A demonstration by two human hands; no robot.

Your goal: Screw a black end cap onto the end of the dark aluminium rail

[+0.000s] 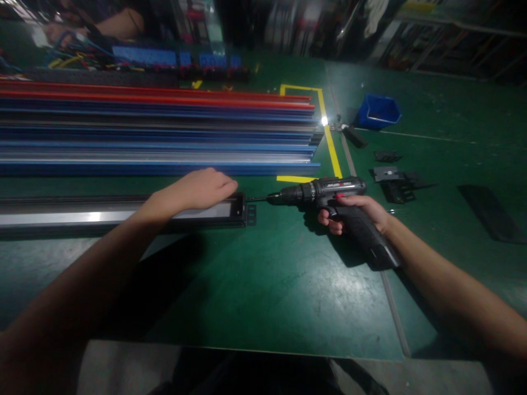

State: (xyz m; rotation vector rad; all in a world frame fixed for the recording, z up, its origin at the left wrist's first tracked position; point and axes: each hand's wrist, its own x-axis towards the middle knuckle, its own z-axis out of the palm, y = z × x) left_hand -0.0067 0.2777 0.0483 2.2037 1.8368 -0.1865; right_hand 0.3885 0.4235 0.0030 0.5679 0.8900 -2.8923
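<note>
My right hand (354, 211) is closed round the handle of a black cordless drill (340, 189), which points left. Its long thin bit (257, 198) reaches the black end cap (239, 209) of a long black metal profile (94, 216) with a silvery inside. Across the top of that profile, near its right end, lies my left hand (201, 188), holding it down; most of its fingertips are hidden at the far side. A small slotted black tab (251, 215) sticks out beside the end cap.
Behind lie several long blue profiles (164, 167) and red profiles (164, 94), ending near yellow tape (332, 151). On the right are a blue bin (379, 111), a dark-handled tool (354, 135), black brackets (395, 184) and a dark flat piece (492, 211). Another person's arm (119, 24) shows across the table.
</note>
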